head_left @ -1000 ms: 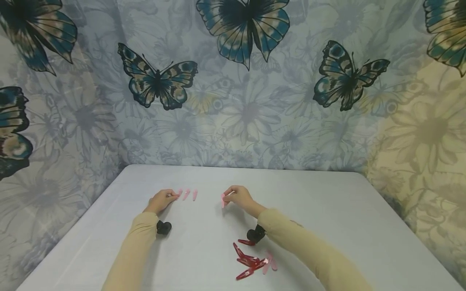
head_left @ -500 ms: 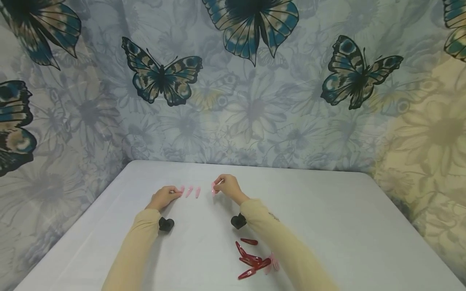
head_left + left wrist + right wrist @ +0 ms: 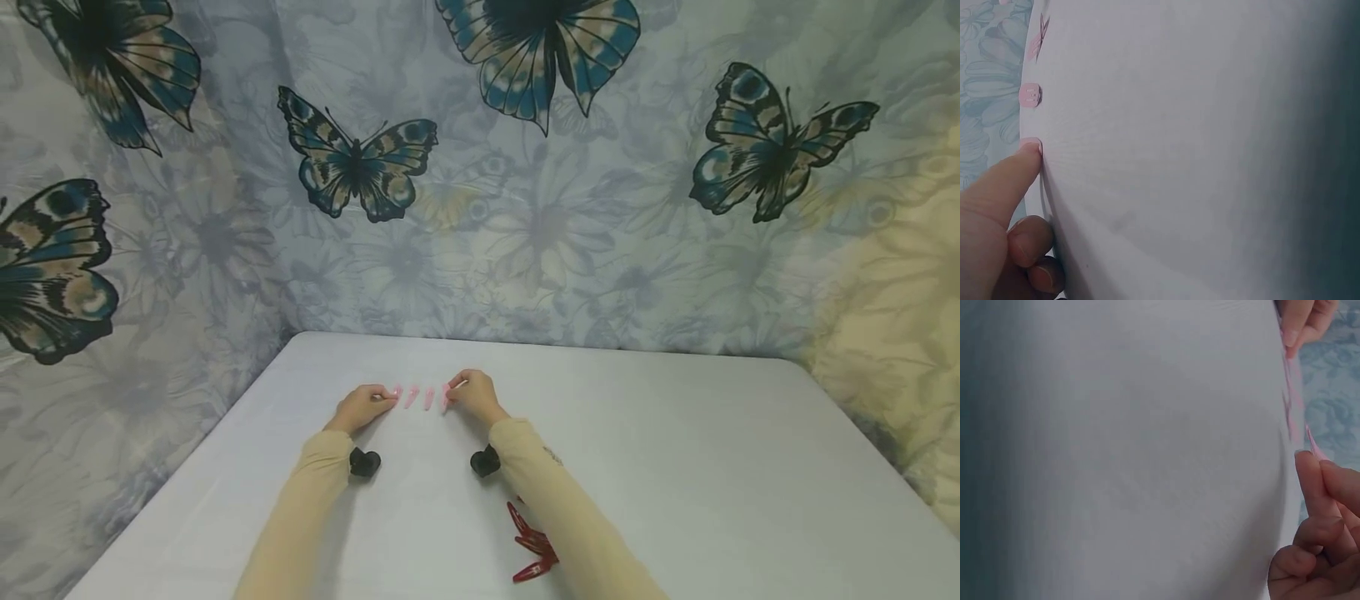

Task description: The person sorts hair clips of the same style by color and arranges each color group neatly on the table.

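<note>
My left hand (image 3: 363, 407) is at the left end of a short row of pink snap hair clips, pinching the outermost clip (image 3: 397, 391) by its lower end. The left wrist view shows a fingertip on that clip (image 3: 1031, 142), with other fingers curled below. Two more pink clips, one slanted (image 3: 412, 397) and one more upright (image 3: 429, 398), lie between the hands. My right hand (image 3: 476, 397) pinches another pink hair clip (image 3: 446, 397) between thumb and index finger at the row's right end. The right wrist view shows its pointed tip (image 3: 1310, 434) sticking out past the fingertips.
Several red hair clips (image 3: 534, 543) lie in a loose pile near the front, partly covered by the right sleeve (image 3: 570, 508). Black cameras sit on the left wrist (image 3: 365, 463) and right wrist (image 3: 485, 461). A butterfly-patterned cloth (image 3: 525, 250) hangs behind the white table (image 3: 675, 450).
My right hand has carried its pink clip leftward to beside the row. The left hand has stayed at the outermost clip. The head view has turned slightly, and the right sleeve now covers the loose pink clips.
</note>
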The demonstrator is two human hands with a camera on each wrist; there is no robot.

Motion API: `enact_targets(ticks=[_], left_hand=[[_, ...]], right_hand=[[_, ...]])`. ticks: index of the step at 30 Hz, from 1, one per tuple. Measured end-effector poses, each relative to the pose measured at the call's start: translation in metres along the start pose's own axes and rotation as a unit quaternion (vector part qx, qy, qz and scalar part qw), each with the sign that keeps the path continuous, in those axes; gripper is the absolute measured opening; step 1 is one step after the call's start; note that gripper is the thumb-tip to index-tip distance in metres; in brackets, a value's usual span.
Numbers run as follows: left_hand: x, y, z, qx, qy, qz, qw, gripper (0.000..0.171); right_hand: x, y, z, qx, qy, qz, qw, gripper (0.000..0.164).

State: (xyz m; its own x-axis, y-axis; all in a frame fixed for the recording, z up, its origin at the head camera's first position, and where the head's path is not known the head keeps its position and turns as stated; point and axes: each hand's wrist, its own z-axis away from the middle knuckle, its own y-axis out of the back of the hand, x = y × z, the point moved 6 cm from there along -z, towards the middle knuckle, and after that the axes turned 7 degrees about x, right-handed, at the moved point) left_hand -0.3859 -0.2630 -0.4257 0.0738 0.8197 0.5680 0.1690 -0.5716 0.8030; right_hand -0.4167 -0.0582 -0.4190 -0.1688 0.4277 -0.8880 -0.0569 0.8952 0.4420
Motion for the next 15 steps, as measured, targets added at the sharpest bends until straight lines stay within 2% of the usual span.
enact_targets(ticks=[7,15], left_hand=[[0.001,-0.004,-0.0037,-0.006,-0.001,0.002,1.0,0.016],[-0.0012,-0.0015,-0.001,-0.005,0.009,-0.004,0.9999,0.016]], right_hand=[[0.0049,-0.001,0.0021,0.051,0.005,-0.004,0.999,0.005],[0.0021,-0.0073,-0.0006,0.059,0.018,0.002,0.998,0.006]])
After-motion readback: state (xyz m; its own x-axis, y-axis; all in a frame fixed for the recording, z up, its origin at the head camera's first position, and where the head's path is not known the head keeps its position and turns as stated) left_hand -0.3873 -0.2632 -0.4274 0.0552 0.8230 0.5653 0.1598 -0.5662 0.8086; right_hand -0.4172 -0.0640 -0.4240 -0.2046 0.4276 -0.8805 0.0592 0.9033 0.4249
